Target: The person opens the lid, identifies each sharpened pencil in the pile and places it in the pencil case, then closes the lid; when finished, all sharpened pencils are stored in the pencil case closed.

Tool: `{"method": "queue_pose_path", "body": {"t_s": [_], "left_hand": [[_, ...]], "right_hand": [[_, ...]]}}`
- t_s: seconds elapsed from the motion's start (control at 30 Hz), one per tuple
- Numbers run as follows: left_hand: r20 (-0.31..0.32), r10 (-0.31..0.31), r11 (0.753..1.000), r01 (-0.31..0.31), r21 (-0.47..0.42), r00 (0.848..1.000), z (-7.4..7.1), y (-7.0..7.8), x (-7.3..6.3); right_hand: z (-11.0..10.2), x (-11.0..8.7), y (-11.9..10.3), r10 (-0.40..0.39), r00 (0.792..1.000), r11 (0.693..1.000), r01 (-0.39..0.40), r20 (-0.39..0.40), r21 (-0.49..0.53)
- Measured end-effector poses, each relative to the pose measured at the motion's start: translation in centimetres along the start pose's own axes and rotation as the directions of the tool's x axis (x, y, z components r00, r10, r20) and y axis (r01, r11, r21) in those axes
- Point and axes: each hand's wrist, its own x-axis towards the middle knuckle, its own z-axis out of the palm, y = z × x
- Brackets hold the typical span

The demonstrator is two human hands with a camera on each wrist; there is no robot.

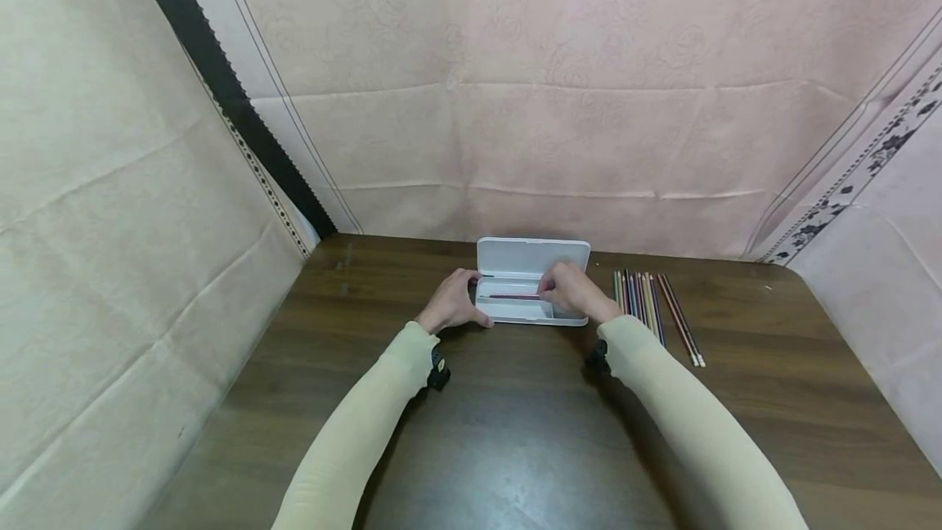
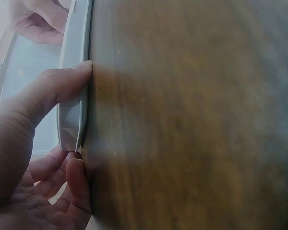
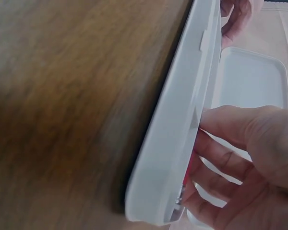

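Note:
A white pencil case (image 1: pixel 508 256) lies on the table with its lid raised at the back. My left hand (image 1: pixel 452 302) grips its left end; in the left wrist view the thumb presses on the front wall and the fingers bend round the end. Inside the case lies a dark reddish pencil (image 1: pixel 511 296), lengthwise. My right hand (image 1: pixel 572 288) is over the right part of the case and holds this pencil's right end. The right wrist view shows a red stretch of the pencil (image 3: pixel 188 168) and a silvery band under the fingers.
To the right of the case, several pencils (image 1: pixel 648 301) of different colours lie side by side on the brown wooden table (image 1: pixel 515 415). Pale patterned cloth (image 1: pixel 559 137) hangs behind the table and at both sides.

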Motion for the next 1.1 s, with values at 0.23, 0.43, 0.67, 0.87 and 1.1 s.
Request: {"method": "queue_pose_path", "body": {"t_s": [0.23,0.43,0.67,0.87,1.1], "left_hand": [[0.006,0.014,1.000,-0.014,0.010,1.000,0.17,0.28,-0.07],[0.010,0.017,1.000,-0.017,0.003,1.000,0.25,0.37,0.02],[0.013,0.004,1.000,-0.004,-0.007,1.000,0.26,0.14,0.11],[0.016,-0.003,1.000,0.003,-0.021,1.000,0.28,-0.11,0.19],[0.004,0.006,1.000,-0.006,-0.022,1.000,0.12,-0.36,0.24]], "right_hand": [[-0.21,0.02,0.00,0.026,0.999,1.000,-0.025,0.022,-0.015],[-0.29,-0.13,-0.19,0.051,0.998,0.999,-0.051,0.027,-0.003],[0.14,-0.21,0.00,0.042,0.999,0.999,-0.042,0.013,-0.005],[0.27,-0.42,0.00,0.013,1.000,1.000,-0.013,-0.011,-0.010],[-0.02,-0.86,-0.45,-0.015,0.999,1.000,0.015,-0.043,-0.005]]}}
